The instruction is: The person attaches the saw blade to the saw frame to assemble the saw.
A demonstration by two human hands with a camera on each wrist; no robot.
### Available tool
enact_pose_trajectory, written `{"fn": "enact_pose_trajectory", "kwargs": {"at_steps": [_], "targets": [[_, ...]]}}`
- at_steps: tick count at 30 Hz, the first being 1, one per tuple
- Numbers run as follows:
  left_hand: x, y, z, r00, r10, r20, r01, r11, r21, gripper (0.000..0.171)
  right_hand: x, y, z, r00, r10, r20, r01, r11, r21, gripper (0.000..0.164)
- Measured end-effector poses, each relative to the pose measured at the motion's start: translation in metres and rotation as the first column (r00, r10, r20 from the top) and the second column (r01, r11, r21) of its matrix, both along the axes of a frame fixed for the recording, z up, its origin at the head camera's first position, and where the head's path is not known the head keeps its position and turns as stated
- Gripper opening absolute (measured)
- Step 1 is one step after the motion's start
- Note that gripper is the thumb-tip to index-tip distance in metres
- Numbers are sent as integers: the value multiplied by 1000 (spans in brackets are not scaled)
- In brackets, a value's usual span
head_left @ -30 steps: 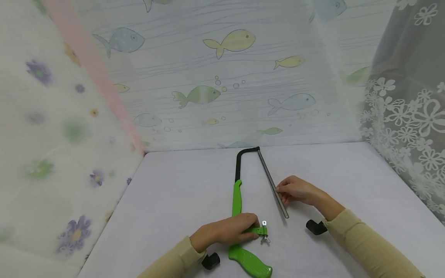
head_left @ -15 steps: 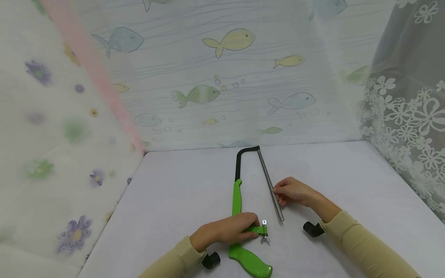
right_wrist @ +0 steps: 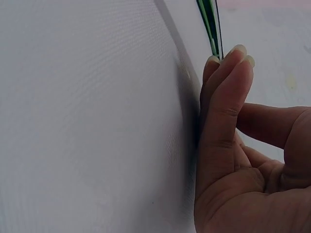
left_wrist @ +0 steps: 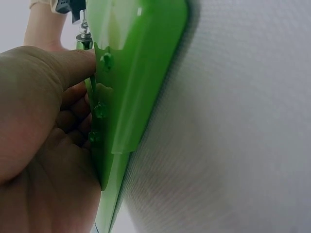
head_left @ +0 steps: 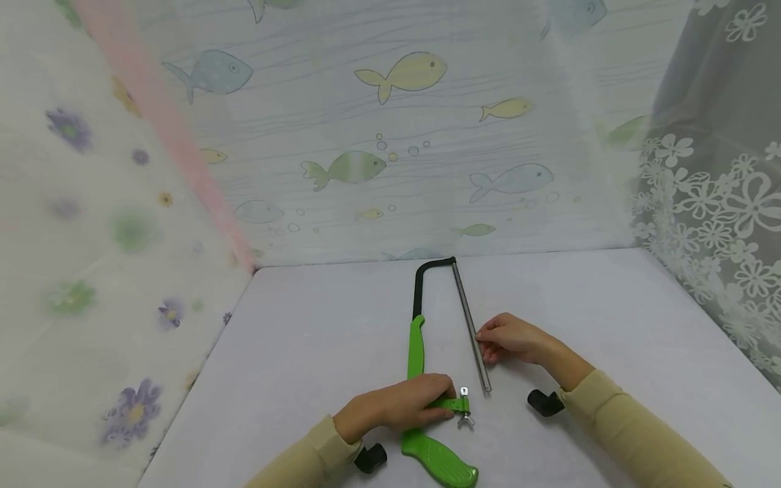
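A hacksaw with a green and black frame (head_left: 415, 349) lies on the white table. My left hand (head_left: 405, 405) grips its green part near the handle (head_left: 441, 462); the left wrist view shows the thumb against the riveted green metal (left_wrist: 126, 87). Beside that hand a short green arm carries a metal blade pin (head_left: 464, 392) and a wing nut (head_left: 466, 421). The grey hacksaw blade (head_left: 466, 301) meets the frame's black far tip (head_left: 453, 260). Its near end stands apart from the pin, just to the right. My right hand (head_left: 512, 339) pinches the blade along its lower half.
Black wrist-camera pieces (head_left: 370, 459) hang below both cuffs, close to the table (head_left: 317, 325). A fish-print curtain (head_left: 415, 149) closes off the back. Flowered cloth (head_left: 134, 339) hangs on the left and lace (head_left: 726, 203) on the right.
My right hand has moved left, swinging the blade's near end left and slightly toward me, closer to the pin. The left hand and frame have stayed in place.
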State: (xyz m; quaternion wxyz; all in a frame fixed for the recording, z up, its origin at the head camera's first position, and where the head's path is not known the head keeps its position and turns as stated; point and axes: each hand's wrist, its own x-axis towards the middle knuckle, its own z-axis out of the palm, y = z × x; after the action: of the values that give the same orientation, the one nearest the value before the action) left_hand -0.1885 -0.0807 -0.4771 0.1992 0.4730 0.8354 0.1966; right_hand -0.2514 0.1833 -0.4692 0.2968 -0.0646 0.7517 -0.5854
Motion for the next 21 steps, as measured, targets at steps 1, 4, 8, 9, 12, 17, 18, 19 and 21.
{"fn": "enact_pose_trajectory", "kwargs": {"at_steps": [1,4,8,9,12,17,18,19,21], "targets": [[0,0,0,1000,-1,-1,1,1000,-1,16,0,-1,0,1000,0,2,0,1000,0,20],[0,0,-1,1000,-3,-1,3,1000,1,16,0,-3,1,1000,-2,18,3,1000,-6,20],[0,0,-2,1000,-3,4,3,1000,10,16,0,-7,0,999,-10,37,11,1000,-21,20],[0,0,-2,1000,-1,7,1,1000,12,15,0,-8,0,999,-7,37,8,1000,-25,20],[1,0,-3,1000,3,11,-3,1000,17,15,-1,-10,1,999,-15,49,16,999,-37,20],[0,0,-2,1000,12,24,-13,1000,22,16,-2,-13,0,997,-25,69,30,998,-62,21],[0,0,-2,1000,13,22,-13,1000,20,16,-2,-13,-1,997,-26,74,32,997,-70,21],[0,0,-2,1000,14,21,-14,1000,19,16,-2,-14,-1,997,-26,78,32,997,-74,21],[0,0,-2,1000,14,17,-14,1000,15,16,-2,-15,-2,996,-25,83,32,996,-83,21]]}}
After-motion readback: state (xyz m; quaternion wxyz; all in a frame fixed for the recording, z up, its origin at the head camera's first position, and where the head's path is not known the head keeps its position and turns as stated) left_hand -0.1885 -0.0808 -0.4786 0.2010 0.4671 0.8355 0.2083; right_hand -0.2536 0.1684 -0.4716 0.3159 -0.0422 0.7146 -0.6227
